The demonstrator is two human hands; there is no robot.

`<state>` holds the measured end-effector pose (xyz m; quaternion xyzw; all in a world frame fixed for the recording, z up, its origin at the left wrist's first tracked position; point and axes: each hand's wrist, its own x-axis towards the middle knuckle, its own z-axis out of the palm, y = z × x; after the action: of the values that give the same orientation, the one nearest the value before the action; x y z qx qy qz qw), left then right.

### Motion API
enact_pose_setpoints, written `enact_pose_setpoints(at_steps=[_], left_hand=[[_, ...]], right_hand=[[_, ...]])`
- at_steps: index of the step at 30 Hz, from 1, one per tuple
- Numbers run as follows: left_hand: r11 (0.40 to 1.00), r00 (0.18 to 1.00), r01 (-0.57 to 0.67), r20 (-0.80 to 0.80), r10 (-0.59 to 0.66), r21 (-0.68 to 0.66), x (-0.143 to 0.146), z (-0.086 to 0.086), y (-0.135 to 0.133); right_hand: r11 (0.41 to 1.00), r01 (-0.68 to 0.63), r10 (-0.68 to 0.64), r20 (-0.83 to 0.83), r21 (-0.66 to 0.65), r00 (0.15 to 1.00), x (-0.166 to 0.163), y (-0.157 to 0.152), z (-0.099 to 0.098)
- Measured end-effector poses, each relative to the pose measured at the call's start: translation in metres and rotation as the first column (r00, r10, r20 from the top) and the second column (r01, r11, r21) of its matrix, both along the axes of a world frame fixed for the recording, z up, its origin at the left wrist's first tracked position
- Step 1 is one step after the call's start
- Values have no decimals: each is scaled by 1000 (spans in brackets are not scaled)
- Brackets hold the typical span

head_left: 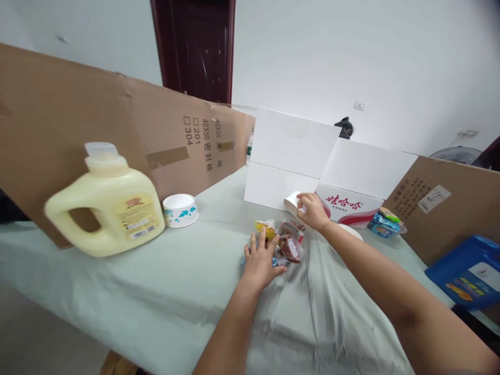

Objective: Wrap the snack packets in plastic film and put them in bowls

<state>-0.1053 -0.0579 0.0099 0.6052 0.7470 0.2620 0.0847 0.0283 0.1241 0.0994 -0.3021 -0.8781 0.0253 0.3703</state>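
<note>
My left hand [261,259] rests flat on the pale green tablecloth [164,291], fingers spread over a small heap of wrapped snacks [287,240], touching a yellow packet [265,228]. My right hand [312,209] reaches farther back and grips a white paper cup [292,201], tipped on its side in front of a white carton with red print [349,204].
A cream detergent jug [111,205] stands at the left, a white paper bowl with blue print [180,209] beside it. Brown cardboard sheets [117,125] wall the table's back and right. More snack packets [386,221] and a blue package [469,271] lie at the right.
</note>
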Motion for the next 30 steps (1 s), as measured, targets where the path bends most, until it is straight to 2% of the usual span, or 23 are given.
enact_pose_setpoints(at_steps=[2, 5, 8, 11, 14, 18, 21, 24, 26, 28, 30], left_hand=[[1000, 1000, 1, -8, -1, -7, 1, -1, 2], [1000, 1000, -5, -11, 5, -10, 0, -1, 3], [998, 999, -41, -32, 43, 40, 2, 1, 2], [980, 992, -76, -89, 94, 183, 10, 4, -1], [965, 984, 52, -176, -6, 255, 26, 3, -2], [937, 933, 305, -248, -259, 170, 46, -11, 4], [932, 931, 327, -225, -289, 157, 53, -20, 10], [934, 939, 311, -210, -273, 178, 54, -22, 13], [928, 937, 319, -212, -278, 193, 52, -19, 13], [920, 937, 327, -203, -285, 217, 49, -14, 12], [911, 945, 322, -154, -290, 259, 44, -8, 10]], right_hand=[[997, 74, -73, -47, -1, 996, 12, 11, -2], [962, 267, -273, -155, -58, 950, 34, 28, -10], [852, 484, -519, -202, -199, 830, 56, 40, -21], [707, 625, -693, -151, -330, 705, 72, 47, -30], [603, 682, -760, -37, -414, 649, 81, 50, -33], [520, 718, -755, 144, -464, 640, 87, 50, -31], [481, 744, -734, 250, -464, 631, 91, 46, -31], [477, 760, -725, 291, -441, 624, 96, 39, -33], [510, 763, -729, 270, -397, 629, 96, 32, -36], [591, 734, -708, 220, -335, 671, 93, 23, -38], [713, 644, -622, 172, -278, 763, 87, 11, -42]])
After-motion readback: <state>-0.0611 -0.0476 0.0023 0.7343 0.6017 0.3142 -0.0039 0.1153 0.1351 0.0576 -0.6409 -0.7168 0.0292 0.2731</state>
